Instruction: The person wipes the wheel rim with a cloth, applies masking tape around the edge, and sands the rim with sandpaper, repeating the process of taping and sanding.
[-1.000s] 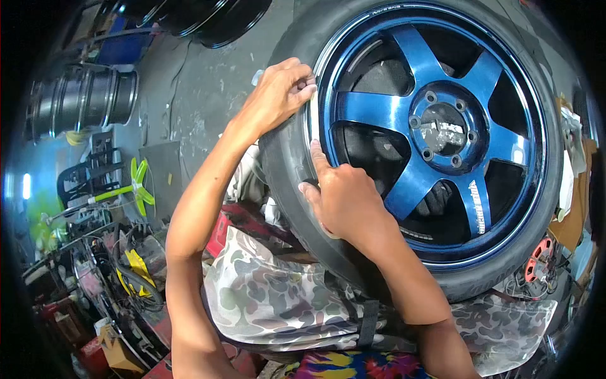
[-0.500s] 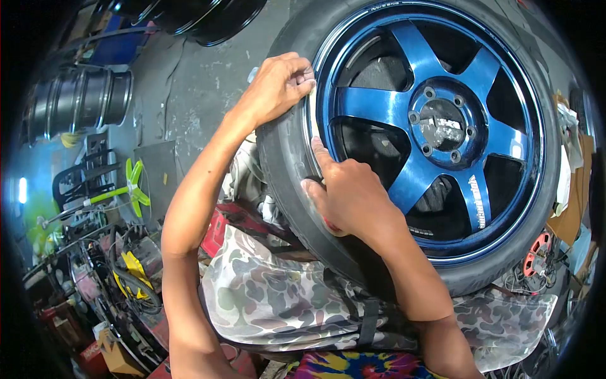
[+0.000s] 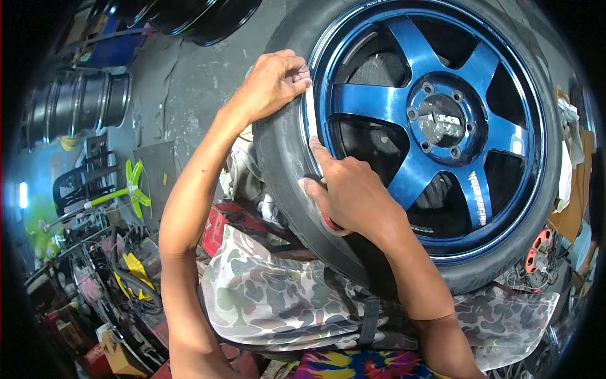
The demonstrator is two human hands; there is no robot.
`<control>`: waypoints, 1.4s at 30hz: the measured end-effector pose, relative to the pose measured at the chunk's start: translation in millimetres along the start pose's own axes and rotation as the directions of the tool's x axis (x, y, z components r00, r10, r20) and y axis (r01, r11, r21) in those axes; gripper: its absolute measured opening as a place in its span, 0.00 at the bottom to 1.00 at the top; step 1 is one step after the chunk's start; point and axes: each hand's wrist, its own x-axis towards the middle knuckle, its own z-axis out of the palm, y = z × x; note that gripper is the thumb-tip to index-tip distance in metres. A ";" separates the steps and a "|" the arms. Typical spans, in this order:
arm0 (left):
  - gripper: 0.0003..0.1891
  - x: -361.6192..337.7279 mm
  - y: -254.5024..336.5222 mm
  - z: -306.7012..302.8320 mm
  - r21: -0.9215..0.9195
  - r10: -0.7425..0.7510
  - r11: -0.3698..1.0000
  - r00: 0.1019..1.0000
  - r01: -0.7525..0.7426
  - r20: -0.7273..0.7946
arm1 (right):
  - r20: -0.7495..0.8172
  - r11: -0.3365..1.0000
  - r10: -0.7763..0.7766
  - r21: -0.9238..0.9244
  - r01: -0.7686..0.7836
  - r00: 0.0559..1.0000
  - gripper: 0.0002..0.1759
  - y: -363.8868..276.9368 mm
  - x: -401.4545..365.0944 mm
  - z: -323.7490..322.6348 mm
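Observation:
A blue six-spoke wheel (image 3: 372, 102) with a black tyre (image 3: 278, 151) lies face up before me. Along the left edge of its rim runs a narrow pale strip of masking tape (image 3: 310, 114). My left hand (image 3: 278, 82) pinches the strip's upper end between thumb and fingers. Lower down, the index fingertip of my right hand (image 3: 353, 192) presses on the strip where it meets the rim. Curled under that palm is a roll of tape (image 3: 333, 226), its red core and pale edge partly showing; the hand covers most of it.
Camouflage cloth (image 3: 271, 297) covers my lap below the tyre. Black wheel rims (image 3: 95, 98) stand at the left, and another dark rim (image 3: 196, 19) is at the top. A green-legged stand (image 3: 132, 189), tools and a red cable reel (image 3: 538, 251) lie around.
The view has shifted slightly. Between my hands the tape strip looks straighter and shows more of its pale face. Both hands keep nearly the same places on the rim.

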 end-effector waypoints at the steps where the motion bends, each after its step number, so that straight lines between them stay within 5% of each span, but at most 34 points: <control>1: 0.09 0.7 -0.2 -0.7 -0.001 0.001 1.000 1.000 -0.001 0.004 | -0.001 1.000 0.003 0.003 -0.003 1.000 0.38 0.3 0.3 0.4; 9: 0.11 11.0 4.0 -5.2 0.099 0.012 0.995 0.999 -0.017 0.044 | -0.042 0.975 -0.025 0.219 0.033 0.999 0.39 2.3 9.7 8.9; 16: 0.11 30.9 -6.4 -2.7 0.135 0.086 0.987 0.996 -0.083 -0.013 | -0.136 0.975 -0.043 0.212 0.072 0.990 0.39 4.5 23.7 11.4; 28: 0.08 43.5 -0.2 -10.1 0.162 -0.003 0.987 0.994 -0.015 0.110 | -0.029 0.971 0.013 0.237 -0.005 0.999 0.41 1.6 28.9 13.2; 39: 0.08 49.8 1.8 -0.6 0.374 0.103 0.919 0.992 -0.125 0.078 | -0.037 0.967 -0.011 0.254 0.020 0.999 0.42 3.2 28.6 13.8; 42: 0.08 49.9 9.3 0.9 0.275 0.060 0.960 0.998 -0.055 -0.008 | -0.065 0.963 -0.033 0.264 0.049 0.997 0.42 6.0 29.0 18.5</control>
